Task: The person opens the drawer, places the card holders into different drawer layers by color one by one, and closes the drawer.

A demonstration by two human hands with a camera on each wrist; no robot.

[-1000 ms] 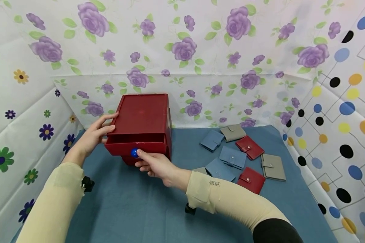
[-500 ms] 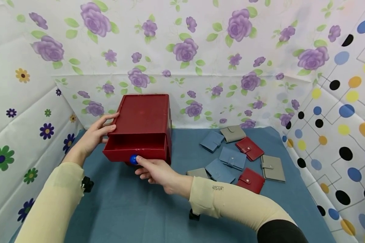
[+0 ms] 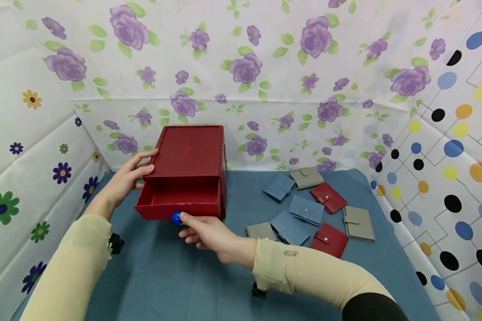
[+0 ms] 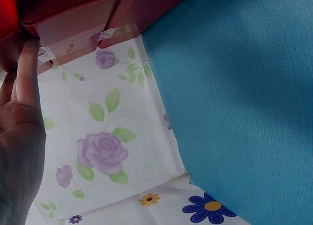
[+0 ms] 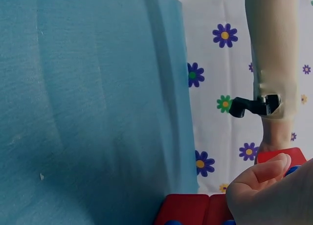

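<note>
Right hand (image 3: pixel 209 232) covers the lower front of the red box (image 3: pixel 189 156), so whatever sits under the open drawer (image 3: pixel 178 200) is out of sight, low and left of centre. One grey wallet (image 3: pixel 260 230) is half tucked under a blue wallet (image 3: pixel 290 227). In the left wrist view the left hand (image 4: pixel 19 137) is cut off at the left edge.

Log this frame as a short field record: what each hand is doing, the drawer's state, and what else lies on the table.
left hand: rests on the left side of the red box
right hand: pinches the blue knob
drawer: top one, pulled partly out; the visible inside shows nothing
wallets: eight on the blue cloth right of the box: three blue, three grey, two red, all closed
surroundings: floral sheets behind and left, dotted sheet at right
</note>
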